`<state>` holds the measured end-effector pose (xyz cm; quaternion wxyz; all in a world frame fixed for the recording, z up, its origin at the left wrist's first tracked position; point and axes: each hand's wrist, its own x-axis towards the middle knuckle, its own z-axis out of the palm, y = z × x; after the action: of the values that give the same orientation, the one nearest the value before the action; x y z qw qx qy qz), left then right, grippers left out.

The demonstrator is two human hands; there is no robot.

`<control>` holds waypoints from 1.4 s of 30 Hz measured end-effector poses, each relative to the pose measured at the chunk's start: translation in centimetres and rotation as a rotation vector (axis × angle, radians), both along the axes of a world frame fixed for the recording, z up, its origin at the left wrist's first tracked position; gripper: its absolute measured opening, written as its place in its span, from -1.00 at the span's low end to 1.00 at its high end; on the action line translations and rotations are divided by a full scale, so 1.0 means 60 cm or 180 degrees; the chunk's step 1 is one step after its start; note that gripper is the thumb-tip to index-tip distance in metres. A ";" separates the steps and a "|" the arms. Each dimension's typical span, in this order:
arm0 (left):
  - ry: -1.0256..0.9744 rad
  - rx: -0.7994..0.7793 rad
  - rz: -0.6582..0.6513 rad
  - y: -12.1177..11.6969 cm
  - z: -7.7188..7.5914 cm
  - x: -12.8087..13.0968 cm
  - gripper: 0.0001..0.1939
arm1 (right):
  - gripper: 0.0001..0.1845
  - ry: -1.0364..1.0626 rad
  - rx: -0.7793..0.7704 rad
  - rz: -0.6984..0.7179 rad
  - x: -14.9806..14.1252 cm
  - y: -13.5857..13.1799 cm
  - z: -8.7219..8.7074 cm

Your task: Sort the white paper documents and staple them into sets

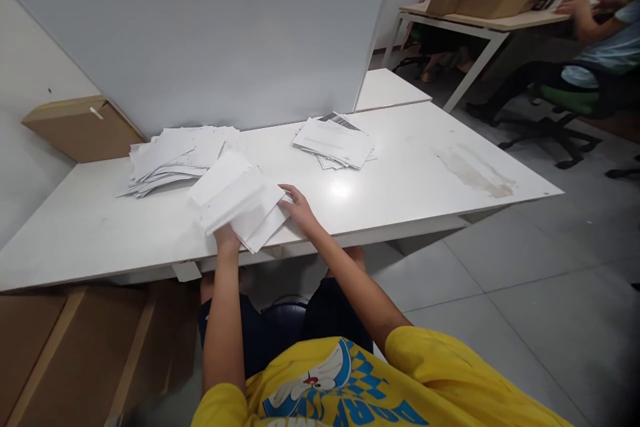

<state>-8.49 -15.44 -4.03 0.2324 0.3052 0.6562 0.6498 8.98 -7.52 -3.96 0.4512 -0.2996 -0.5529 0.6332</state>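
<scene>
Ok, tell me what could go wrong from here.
The loose papers between the left hand and right hand are fanned out near the front edge of the white table, so some might slip off. They are also close to the uneven left pile, so sheets could get mixed.

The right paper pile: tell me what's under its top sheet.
Under the top sheet, more sheets stick out, including a partly dark grey sheet at the back; below is the white table. Covered parts can't be seen.
</scene>
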 end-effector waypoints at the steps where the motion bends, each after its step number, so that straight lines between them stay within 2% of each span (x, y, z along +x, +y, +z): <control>1: -0.0176 0.0171 0.0208 0.002 0.002 0.004 -0.50 | -0.48 0.0064 -0.0018 0.0049 0.003 -0.002 0.001; 3: -0.0605 0.0604 0.0574 0.006 0.008 0.010 -0.43 | -0.44 0.0262 -0.0096 0.0234 0.010 -0.007 0.004; 6: -0.0980 0.0985 0.0747 0.010 0.013 0.012 -0.39 | -0.37 0.0631 -0.0463 0.0675 0.016 -0.018 0.011; 9: -0.0787 0.1204 0.0810 0.009 0.009 0.009 -0.38 | -0.36 0.0857 -0.0832 0.1130 0.004 -0.031 0.017; 11: -0.0475 0.1302 0.0745 0.006 0.002 0.008 -0.36 | -0.36 0.0813 -0.0936 0.1203 -0.012 -0.040 0.019; 14: -0.0246 0.1242 0.0561 0.001 -0.012 0.006 -0.33 | -0.30 0.0769 -0.0997 0.1039 -0.031 -0.049 0.020; 18: -0.0550 0.1512 0.0151 -0.001 -0.015 0.007 -0.33 | -0.26 0.0839 -0.0952 0.1023 -0.033 -0.052 0.021; 21: -0.1039 0.1818 0.0359 -0.001 -0.004 0.008 -0.38 | -0.26 0.0806 -0.0953 0.0932 -0.025 -0.052 0.021; 24: -0.1440 0.1825 0.0556 -0.003 0.009 0.004 -0.48 | -0.28 0.0790 -0.1036 0.0834 -0.021 -0.051 0.019; 29: -0.2060 0.1684 0.0060 -0.009 0.020 -0.008 -0.54 | -0.40 0.0611 -0.0948 0.0562 -0.026 -0.052 0.010; 32: -0.2254 0.1603 -0.0213 -0.010 0.021 -0.005 -0.56 | -0.40 0.0626 -0.0882 0.0400 -0.023 -0.052 0.010; 36: -0.2190 0.1378 -0.0517 -0.011 0.020 0.009 -0.55 | -0.31 0.0666 -0.0745 0.0336 -0.013 -0.055 0.019; 42: -0.2050 0.1511 -0.0856 -0.015 0.019 0.017 -0.42 | -0.21 0.0651 -0.0525 0.0319 -0.006 -0.061 0.029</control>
<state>-7.46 -16.37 -2.87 0.4315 0.2146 0.3364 0.8090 8.62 -11.18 -2.22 0.4469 -0.2416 -0.4643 0.7255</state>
